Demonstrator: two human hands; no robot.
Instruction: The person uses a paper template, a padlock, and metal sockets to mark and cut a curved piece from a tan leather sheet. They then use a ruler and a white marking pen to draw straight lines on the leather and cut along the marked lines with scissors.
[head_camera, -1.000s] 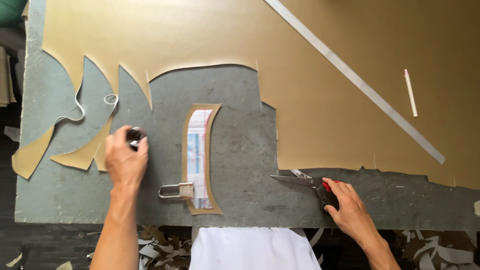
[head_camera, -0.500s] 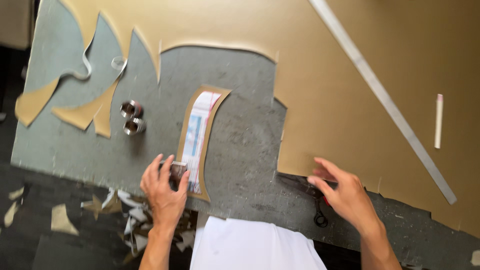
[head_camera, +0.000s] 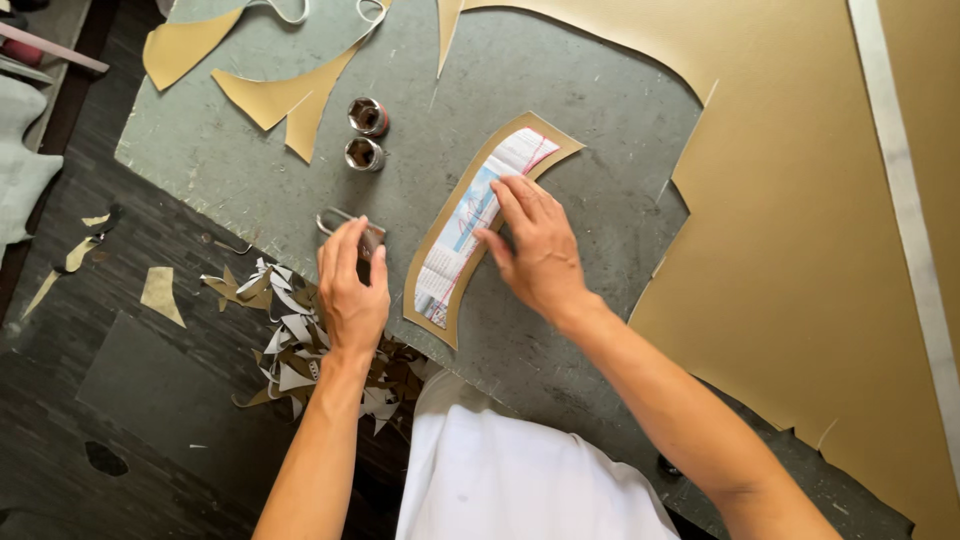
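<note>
Shifted since half a second ago from the scissors onto the paper pattern (head_camera: 478, 215) at frame centre, right hand (head_camera: 535, 245) presses flat, pinning it on its tan leather piece (head_camera: 440, 300); left hand (head_camera: 350, 285) grips a metal clip (head_camera: 340, 222) on the bench (head_camera: 560, 110).

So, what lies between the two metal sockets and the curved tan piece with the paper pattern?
In the head view, only bare grey table separates the metal sockets from the curved tan piece.

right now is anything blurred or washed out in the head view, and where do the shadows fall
Head view: sharp throughout, soft even light. Mild sheen on the large tan leather sheet and on the two shiny metal sockets. The right hand casts only a faint shadow on the curved tan leather piece; no strong glare.
</note>
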